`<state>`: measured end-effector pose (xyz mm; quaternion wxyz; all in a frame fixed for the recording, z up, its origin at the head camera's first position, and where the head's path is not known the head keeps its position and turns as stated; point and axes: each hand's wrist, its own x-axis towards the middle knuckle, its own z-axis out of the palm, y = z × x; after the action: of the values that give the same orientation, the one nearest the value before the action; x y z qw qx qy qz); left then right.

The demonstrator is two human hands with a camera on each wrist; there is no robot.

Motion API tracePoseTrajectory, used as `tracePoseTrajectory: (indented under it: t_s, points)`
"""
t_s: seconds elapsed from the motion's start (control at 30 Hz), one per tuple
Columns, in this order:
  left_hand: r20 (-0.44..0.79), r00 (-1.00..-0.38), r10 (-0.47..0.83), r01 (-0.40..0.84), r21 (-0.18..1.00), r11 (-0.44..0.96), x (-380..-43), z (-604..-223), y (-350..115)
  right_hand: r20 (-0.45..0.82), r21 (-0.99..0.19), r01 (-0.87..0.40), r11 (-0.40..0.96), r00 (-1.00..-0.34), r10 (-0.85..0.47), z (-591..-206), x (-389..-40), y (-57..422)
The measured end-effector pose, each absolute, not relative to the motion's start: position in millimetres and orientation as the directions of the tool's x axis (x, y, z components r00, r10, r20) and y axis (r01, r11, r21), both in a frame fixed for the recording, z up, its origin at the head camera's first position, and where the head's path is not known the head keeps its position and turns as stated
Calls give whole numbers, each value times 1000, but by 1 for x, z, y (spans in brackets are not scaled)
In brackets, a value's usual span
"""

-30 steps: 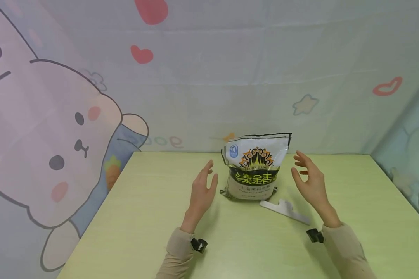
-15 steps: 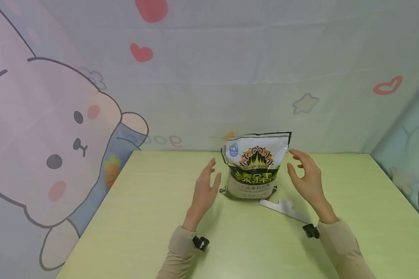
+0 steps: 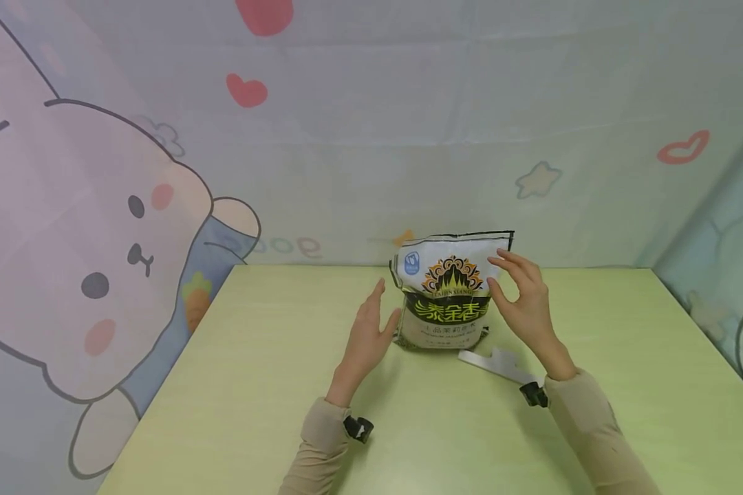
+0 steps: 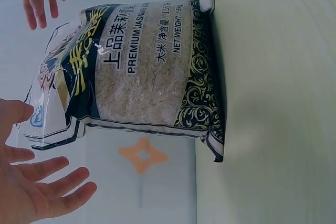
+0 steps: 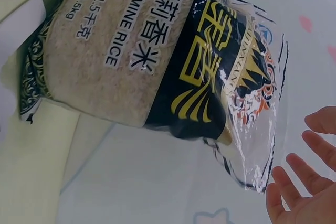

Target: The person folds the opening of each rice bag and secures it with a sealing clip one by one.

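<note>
A printed cloth (image 3: 371,158) hangs behind a pale green table (image 3: 254,371), where the rice bag (image 3: 447,320) stands upright near the far edge. The left hand (image 3: 367,337) is just beside the bag on its left, fingers loosely extended and holding nothing; the right hand (image 3: 526,302) is equally unclenched, its fingertips overlapping the bag's right side in the head view. Whether either touches it, I cannot tell. Smallest, the white clip (image 3: 495,362) lies on the table before the bag's right corner, partly behind the right wrist.

The step in hand looks like bringing both hands to the bag's sides; the next move seems to call for closing the fingers evenly on its slack upper part.

The left wrist view shows clear rice grains and readable lettering, too small in the head view, while only the head view shows the clip's raised tab and both hands in full.
</note>
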<state>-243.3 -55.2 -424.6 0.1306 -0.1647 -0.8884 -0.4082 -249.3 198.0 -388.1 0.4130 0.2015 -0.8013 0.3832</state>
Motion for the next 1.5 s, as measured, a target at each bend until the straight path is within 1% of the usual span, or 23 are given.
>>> tracePoseTrajectory:
  t_s: [0.3, 0.47, 0.67, 1.03, 1.17, 1.27, 1.5]
  points:
    - [370, -912, 176, 398, 698, 595, -245, -426, -53, 816, -423, -664, 616, -575, -60, -381, -258, 181]
    - [376, -910, 174, 400, 690, 603, -246, -426, -51, 828, -398, -681, 615, -555, -78, -380, -264, 172]
    - [383, -907, 173, 408, 703, 582, -247, -425, -50, 846, -369, -710, 600, -524, -98, -379, -268, 166]
    - [387, -908, 162, 410, 737, 536, -253, -430, -48, 858, -328, -703, 631, -502, -113, -374, -277, 161]
    - [404, -900, 162, 424, 728, 539, -255, -430, -47, 851, -331, -701, 631, -511, -122, -369, -279, 158]
    - [412, -897, 161, 430, 725, 538, -256, -429, -45, 837, -338, -690, 640, -532, -132, -365, -280, 155]
    - [442, -882, 165, 460, 727, 509, -259, -429, -44, 773, -343, -629, 698, -611, -171, -358, -280, 150]
